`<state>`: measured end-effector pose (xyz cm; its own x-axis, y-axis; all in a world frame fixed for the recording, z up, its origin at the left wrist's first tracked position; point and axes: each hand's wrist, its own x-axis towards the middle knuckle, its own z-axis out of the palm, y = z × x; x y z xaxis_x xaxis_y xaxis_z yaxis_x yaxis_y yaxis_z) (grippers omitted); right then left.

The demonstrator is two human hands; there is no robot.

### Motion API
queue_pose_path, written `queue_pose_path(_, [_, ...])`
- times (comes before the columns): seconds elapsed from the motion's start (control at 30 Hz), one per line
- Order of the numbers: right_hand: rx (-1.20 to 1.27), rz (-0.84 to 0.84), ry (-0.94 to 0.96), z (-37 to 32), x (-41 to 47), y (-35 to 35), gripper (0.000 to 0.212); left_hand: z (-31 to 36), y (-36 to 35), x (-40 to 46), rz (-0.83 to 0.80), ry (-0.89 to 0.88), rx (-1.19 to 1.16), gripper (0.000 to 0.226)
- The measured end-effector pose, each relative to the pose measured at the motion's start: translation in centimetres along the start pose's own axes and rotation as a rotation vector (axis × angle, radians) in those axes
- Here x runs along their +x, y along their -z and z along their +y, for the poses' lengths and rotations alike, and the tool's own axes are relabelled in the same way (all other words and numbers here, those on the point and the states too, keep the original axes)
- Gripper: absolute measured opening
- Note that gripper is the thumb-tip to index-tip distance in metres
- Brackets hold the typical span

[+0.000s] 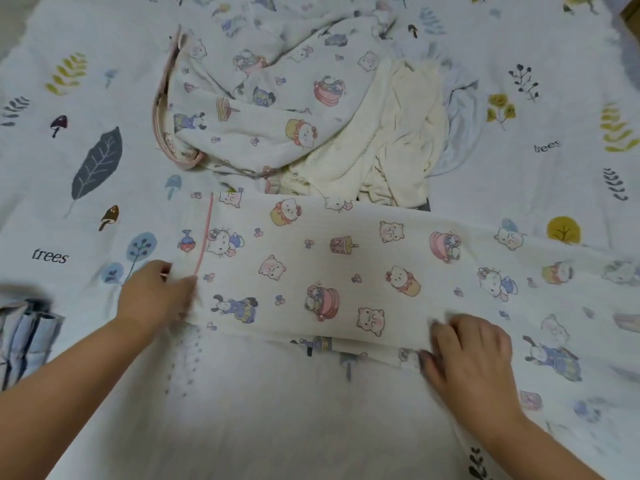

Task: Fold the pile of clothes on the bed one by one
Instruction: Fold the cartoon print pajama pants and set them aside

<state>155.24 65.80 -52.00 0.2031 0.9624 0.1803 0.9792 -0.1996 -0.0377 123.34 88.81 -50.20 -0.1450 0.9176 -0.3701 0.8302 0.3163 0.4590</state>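
A white garment printed with cartoon animals lies flat across the bed in front of me, a pink stripe near its left end. My left hand holds that left end, fingers on the cloth by the stripe. My right hand grips the garment's near edge, fingers curled over it. Behind it sits the pile: a crumpled cartoon-print garment with pink trim, a cream garment and a pale blue one partly under it.
The bed is covered by a white sheet printed with leaves, mushrooms and the word "trees". A blue-and-white striped cloth lies at the left edge. A brown corner shows at the top right.
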Motion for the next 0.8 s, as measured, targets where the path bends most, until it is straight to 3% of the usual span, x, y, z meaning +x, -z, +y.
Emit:
queue_pose_path(0.1, [-0.107,-0.077,-0.066,1.6,-1.3,0.5,0.024,-0.5,0.9,0.3,0.075,0.072,-0.189,0.023])
queue_pose_path(0.2, [-0.112,-0.150,-0.062,2.0,-2.0,0.7,0.035,-0.4,0.1,-0.5,0.007,0.107,-0.032,0.036])
queue_pose_path(0.27, [-0.078,-0.151,-0.046,1.7,-2.3,0.9,0.027,-0.1,-0.5,-1.3,-0.065,0.104,0.012,0.041])
queue_pose_path(0.47, [-0.065,-0.315,0.003,0.8,-2.5,1.6,0.053,-0.9,1.0,-1.9,-0.090,0.108,-0.365,0.029])
queue_pose_path(0.57, [0.006,-0.283,-0.027,0.5,-2.0,3.5,0.049,-1.8,2.6,-2.5,0.039,0.041,-0.316,0.027])
queue_pose_path(0.63, [0.035,-0.286,0.065,-0.4,-2.9,4.3,0.042,-2.9,3.7,-3.3,0.135,0.045,-0.216,0.028])
queue_pose_path(0.77, [0.171,-0.417,0.175,-2.6,-4.8,4.5,0.016,-5.6,4.5,-4.6,0.006,0.174,-0.121,0.030])
queue_pose_path(0.8, [0.211,-0.393,0.137,-3.3,-4.7,4.5,0.027,-5.7,4.8,-4.7,-0.038,0.226,-0.167,0.029])
